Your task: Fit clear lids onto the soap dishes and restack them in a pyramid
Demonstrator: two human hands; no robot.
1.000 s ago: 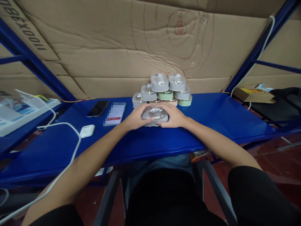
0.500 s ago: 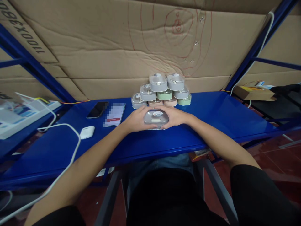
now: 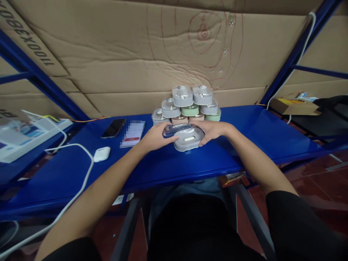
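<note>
My left hand point(image 3: 157, 137) grips a clear plastic lid point(image 3: 170, 129) with a round sticker on top, the thumb along its near edge. The lid is tilted and off to the left of the grey oval box point(image 3: 187, 145) it covered. My right hand point(image 3: 213, 131) is closed around the right side of that box, in which a small white piece point(image 3: 189, 139) lies. Just behind the hands, similar lidded boxes point(image 3: 182, 96) in grey, green and pinkish tan are stacked in a pyramid. Some of my fingertips are hidden behind the lid and box.
On the blue table point(image 3: 168, 165) to the left lie a dark phone point(image 3: 113, 128), a lit phone point(image 3: 133, 134) and a white earbud case point(image 3: 102, 154). A white cable point(image 3: 88, 165) crosses the left side. Cardboard point(image 3: 114, 54) walls the back. An open carton point(image 3: 295, 106) stands right.
The clear lid has come off the grey box and moved left with my left hand. My right hand has shifted slightly right with the box, whose inside now shows.
</note>
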